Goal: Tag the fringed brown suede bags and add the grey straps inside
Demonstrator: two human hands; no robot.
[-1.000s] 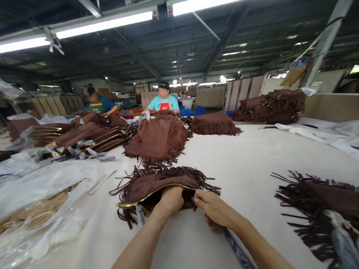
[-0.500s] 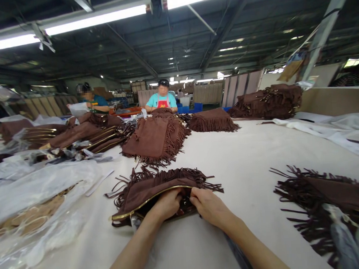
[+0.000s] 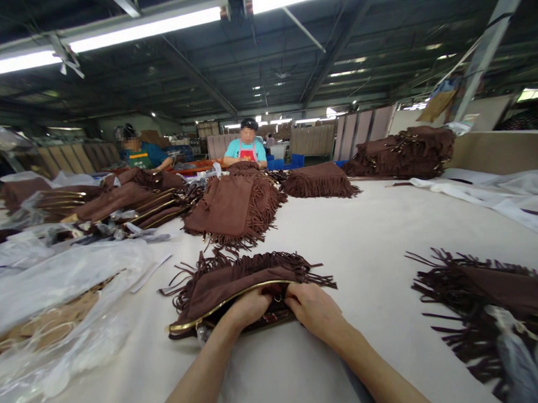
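Note:
A dark brown fringed suede bag (image 3: 237, 281) lies on the table in front of me, its gold zipper undone and its mouth gaping towards me. Inside that mouth is my left hand (image 3: 250, 306), fingers curled; what they pinch is hidden by the bag. My right hand (image 3: 313, 307) is closed at the right end of the opening, thumb and fingers gripping the bag's edge. Between both hands a small metal ring (image 3: 278, 298) shows against the dark interior. Clear plastic wrapping (image 3: 202, 332) pokes out at the lower left of the mouth.
More brown fringed bags (image 3: 233, 206) are heaped ahead, with zippered ones (image 3: 147, 211) to the left. Another fringed bag (image 3: 503, 279) lies at right. Plastic sheeting (image 3: 74, 278) covers the left side. Across the table are a person in an apron (image 3: 247, 151) and another person (image 3: 142, 154).
My hands have barely shifted in the bag; the metal ring shows more plainly between them. The person at the far left has lowered the pale item they were holding up.

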